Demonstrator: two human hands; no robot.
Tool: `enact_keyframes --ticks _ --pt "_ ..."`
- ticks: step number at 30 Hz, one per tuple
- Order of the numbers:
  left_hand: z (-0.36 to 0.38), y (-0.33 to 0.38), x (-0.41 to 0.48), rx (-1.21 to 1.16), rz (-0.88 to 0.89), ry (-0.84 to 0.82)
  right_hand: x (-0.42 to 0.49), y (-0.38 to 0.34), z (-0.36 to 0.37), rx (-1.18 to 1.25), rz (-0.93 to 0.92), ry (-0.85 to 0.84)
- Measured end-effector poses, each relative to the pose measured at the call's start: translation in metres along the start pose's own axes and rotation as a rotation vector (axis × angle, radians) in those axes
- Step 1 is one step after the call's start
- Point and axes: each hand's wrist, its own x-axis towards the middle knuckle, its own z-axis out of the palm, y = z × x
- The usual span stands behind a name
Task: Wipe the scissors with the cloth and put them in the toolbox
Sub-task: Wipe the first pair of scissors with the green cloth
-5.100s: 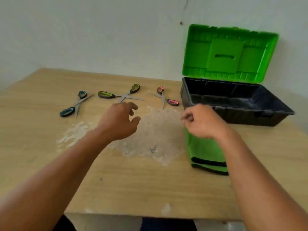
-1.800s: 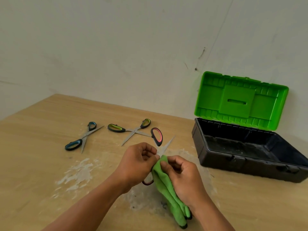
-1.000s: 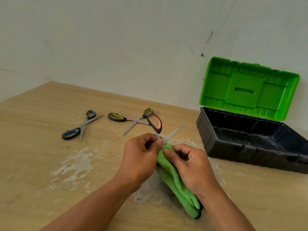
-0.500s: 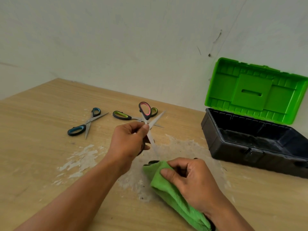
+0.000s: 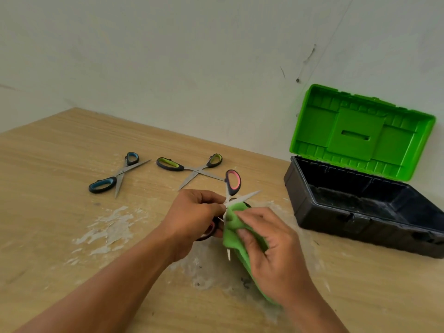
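Head view: a wooden table [image 5: 60, 152] filled the lower frame, with a pale wall [image 5: 192, 56] behind it. White worn patches [image 5: 113, 224] marked the tabletop at centre left and under the hands. At upper left of the table lay the blue-handled scissors [image 5: 103, 185], blades spread. Just right of them lay the green-handled scissors [image 5: 169, 164], also spread. Both pairs were well apart from the hands. At the right stood the toolbox [image 5: 336, 217], its black tub open and its green lid [image 5: 355, 133] upright against the wall. Nothing lay between the hands and the tub's near wall.

The pink-handled scissors [image 5: 231, 191] were held above the table at frame centre, open in an X. One arm ran almost vertically, from the pink loop at the top down to a blade tip poking out below the cloth [image 5: 234, 228]. The other ran from a dark loop under the left hand [image 5: 194, 212] up to a tip that pointed right, toward the toolbox. The left hand's fingers were curled and pinched the scissors near the pivot. The right hand [image 5: 271, 246] had thumb and fingers clamped on the green cloth, which was folded round the lower blade. The rest of the cloth trailed down under that hand.
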Motion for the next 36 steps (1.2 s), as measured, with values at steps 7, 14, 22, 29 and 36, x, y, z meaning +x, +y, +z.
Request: enact_keyframes --ticks 7,14,22,29,36 --pt "-0.003 -0.005 0.0 0.067 0.059 0.035 -0.002 0.001 0.0 0.07 0.091 -0.253" --pt "0.001 -0.004 0.001 0.083 0.076 0.017 0.003 0.004 0.001 0.115 0.07 -0.148" --pt "0.006 -0.005 -0.002 0.053 0.062 -0.019 0.01 0.005 0.003 0.119 0.088 -0.074" --pt "0.004 -0.003 -0.004 0.035 0.085 0.043 0.005 0.009 -0.001 0.127 0.081 -0.149" --pt "-0.002 -0.003 -0.001 0.018 0.118 0.093 0.001 0.008 -0.006 0.199 0.065 -0.296"
